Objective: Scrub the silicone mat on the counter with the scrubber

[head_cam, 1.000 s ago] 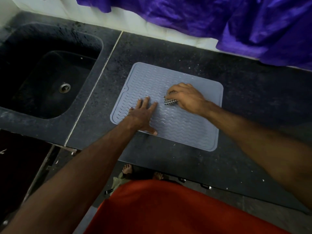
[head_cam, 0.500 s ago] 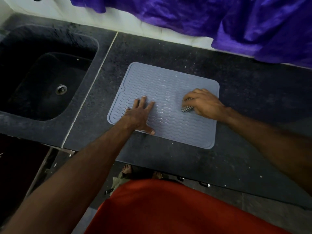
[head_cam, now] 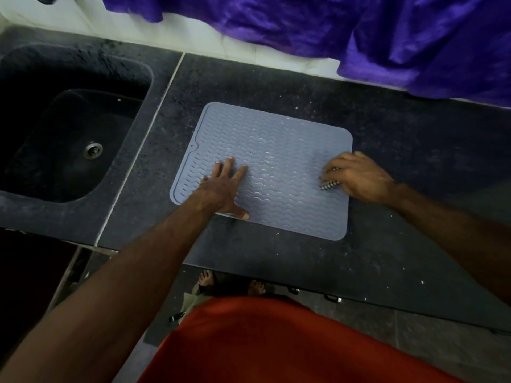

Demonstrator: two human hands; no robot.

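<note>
A grey-blue silicone mat (head_cam: 276, 150) with wavy ridges lies flat on the dark stone counter (head_cam: 401, 244). My left hand (head_cam: 224, 186) presses flat on the mat's near left part, fingers straight and spread. My right hand (head_cam: 356, 176) is at the mat's right edge, fingers curled over a small checkered scrubber (head_cam: 329, 184) that it holds against the mat. Most of the scrubber is hidden under the fingers.
A dark sink (head_cam: 63, 139) with a metal drain (head_cam: 93, 150) is sunk into the counter at the left. Purple cloth (head_cam: 387, 37) hangs along the back wall. Near me are the counter's front edge, my red garment (head_cam: 276, 346) and the floor.
My right hand has slid the scrubber from the mat's middle to its right edge. My left hand has stayed pressed on the mat's left part.
</note>
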